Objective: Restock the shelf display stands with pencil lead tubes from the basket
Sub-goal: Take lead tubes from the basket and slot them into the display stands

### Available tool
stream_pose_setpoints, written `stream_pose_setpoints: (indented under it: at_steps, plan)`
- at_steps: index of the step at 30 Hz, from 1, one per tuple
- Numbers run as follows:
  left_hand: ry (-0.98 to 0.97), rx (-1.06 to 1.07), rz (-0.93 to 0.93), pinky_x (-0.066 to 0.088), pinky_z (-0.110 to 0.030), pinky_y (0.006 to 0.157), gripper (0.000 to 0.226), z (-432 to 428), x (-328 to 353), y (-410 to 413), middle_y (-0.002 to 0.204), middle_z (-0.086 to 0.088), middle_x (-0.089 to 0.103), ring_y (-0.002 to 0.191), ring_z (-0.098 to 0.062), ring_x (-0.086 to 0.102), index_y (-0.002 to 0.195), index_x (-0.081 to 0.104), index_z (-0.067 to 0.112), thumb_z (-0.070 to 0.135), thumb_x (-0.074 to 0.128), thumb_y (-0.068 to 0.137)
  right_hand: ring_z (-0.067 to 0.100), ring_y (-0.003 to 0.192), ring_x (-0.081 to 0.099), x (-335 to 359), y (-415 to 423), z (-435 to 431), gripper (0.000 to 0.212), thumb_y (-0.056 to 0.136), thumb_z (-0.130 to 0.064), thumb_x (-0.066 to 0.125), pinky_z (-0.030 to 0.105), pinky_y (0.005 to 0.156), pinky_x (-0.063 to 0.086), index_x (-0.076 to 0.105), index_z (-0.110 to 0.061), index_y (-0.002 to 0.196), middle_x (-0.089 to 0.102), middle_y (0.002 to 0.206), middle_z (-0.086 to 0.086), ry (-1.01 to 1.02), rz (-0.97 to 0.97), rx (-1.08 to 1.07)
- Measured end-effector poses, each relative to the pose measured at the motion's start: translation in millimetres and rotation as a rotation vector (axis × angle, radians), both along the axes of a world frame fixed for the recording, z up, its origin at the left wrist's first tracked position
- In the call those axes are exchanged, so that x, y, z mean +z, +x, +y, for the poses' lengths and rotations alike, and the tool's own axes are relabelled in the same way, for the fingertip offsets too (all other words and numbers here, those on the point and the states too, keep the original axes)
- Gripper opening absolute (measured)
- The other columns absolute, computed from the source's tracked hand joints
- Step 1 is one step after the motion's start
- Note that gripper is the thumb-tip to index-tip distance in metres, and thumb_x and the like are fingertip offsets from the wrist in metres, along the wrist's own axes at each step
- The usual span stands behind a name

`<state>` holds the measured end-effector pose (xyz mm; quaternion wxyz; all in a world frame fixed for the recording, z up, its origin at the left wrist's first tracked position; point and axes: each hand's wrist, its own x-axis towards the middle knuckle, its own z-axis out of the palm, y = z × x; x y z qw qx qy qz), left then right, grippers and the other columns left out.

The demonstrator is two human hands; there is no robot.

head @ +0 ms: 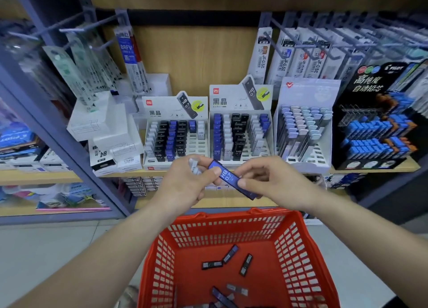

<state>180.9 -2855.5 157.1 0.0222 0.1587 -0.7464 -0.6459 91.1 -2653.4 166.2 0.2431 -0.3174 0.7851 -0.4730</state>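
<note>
The blue HB 0.7 lead tube [228, 177] is held slantwise in the air between both hands, above the far rim of the red basket [231, 214] and just in front of the shelf's [46, 176] front edge. The right hand [273, 180] pinches its lower half between thumb and forefinger. The left hand [185, 182] is curled round a pale tube [194, 165], kept in reserve, while its thumb steadies the blue tube's upper end. The printed face is turned upward, probably to check the grade and find the right column.

The left display stand [162, 108], at the shelf's front edge, has open slots [196, 145] in its right-hand rows, a likely destination. The right display stand [222, 99] beside it looks fuller. Several loose tubes [231, 254] lie on the basket floor, so much restocking remains.
</note>
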Motion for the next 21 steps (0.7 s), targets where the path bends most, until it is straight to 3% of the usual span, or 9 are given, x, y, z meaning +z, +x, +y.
stream_pose_setpoints:
  at_steps: [4, 7, 11, 15, 18, 21]
  plan:
    - [0.002, -0.044, -0.026, 0.030, -0.020, 0.039, 0.012, 4, -4, -7, 0.077, -0.007, 0.075, 0.044, -0.016, 0.037, 0.104, 0.067, 0.010, 0.021, 0.066, 0.098, 0.017, 0.075, 0.070, -4, 0, -8, 0.013, 0.091, -0.014, 0.073, 0.029, 0.067, 0.056, 0.071, -0.015, 0.103, 0.074, 0.082, 0.007, -0.053, -0.010, -0.034]
    - [0.021, -0.033, -0.056, 0.029, -0.020, 0.039, 0.015, 6, -6, -12, 0.074, -0.004, 0.074, 0.046, -0.015, 0.037, 0.108, 0.064, 0.013, 0.023, 0.068, 0.097, 0.033, 0.088, 0.068, -4, -7, -9, 0.040, 0.092, -0.012, 0.071, 0.036, 0.082, 0.055, 0.060, -0.028, 0.127, 0.071, 0.094, 0.011, -0.043, -0.051, -0.006]
    - [0.031, 0.012, -0.085, 0.028, -0.019, 0.036, 0.015, 8, -8, -19, 0.067, -0.001, 0.072, 0.043, -0.011, 0.037, 0.109, 0.063, 0.010, 0.020, 0.067, 0.098, 0.023, 0.071, 0.066, -6, -15, -5, 0.053, 0.096, -0.007, 0.065, 0.022, 0.064, 0.051, 0.050, -0.033, 0.140, 0.061, 0.099, 0.010, -0.054, -0.038, 0.005]
    - [-0.022, -0.004, -0.103, 0.029, -0.016, 0.032, 0.011, 11, -9, -24, 0.055, 0.010, 0.064, 0.040, -0.006, 0.040, 0.103, 0.066, 0.010, 0.017, 0.058, 0.103, 0.025, 0.067, 0.068, -9, -28, 2, 0.042, 0.094, -0.009, 0.068, 0.027, 0.057, 0.054, 0.055, -0.033, 0.126, 0.061, 0.094, 0.004, -0.067, -0.026, -0.083]
    - [-0.057, -0.006, -0.138, 0.030, -0.019, 0.033, 0.014, 14, -9, -28, 0.064, 0.012, 0.069, 0.050, -0.014, 0.043, 0.104, 0.068, 0.018, 0.016, 0.054, 0.105, 0.034, 0.069, 0.066, -9, -43, 9, 0.025, 0.092, -0.013, 0.070, 0.044, 0.061, 0.060, 0.058, -0.029, 0.107, 0.064, 0.082, 0.001, -0.110, 0.062, -0.241]
    - [-0.060, -0.020, -0.147, 0.040, -0.025, 0.041, 0.015, 18, -8, -33, 0.079, 0.007, 0.076, 0.058, -0.016, 0.048, 0.109, 0.066, 0.019, 0.016, 0.052, 0.106, 0.037, 0.077, 0.065, -5, -64, 20, 0.016, 0.091, -0.016, 0.072, 0.050, 0.068, 0.059, 0.060, -0.026, 0.091, 0.067, 0.079, 0.003, -0.128, 0.219, -0.387]
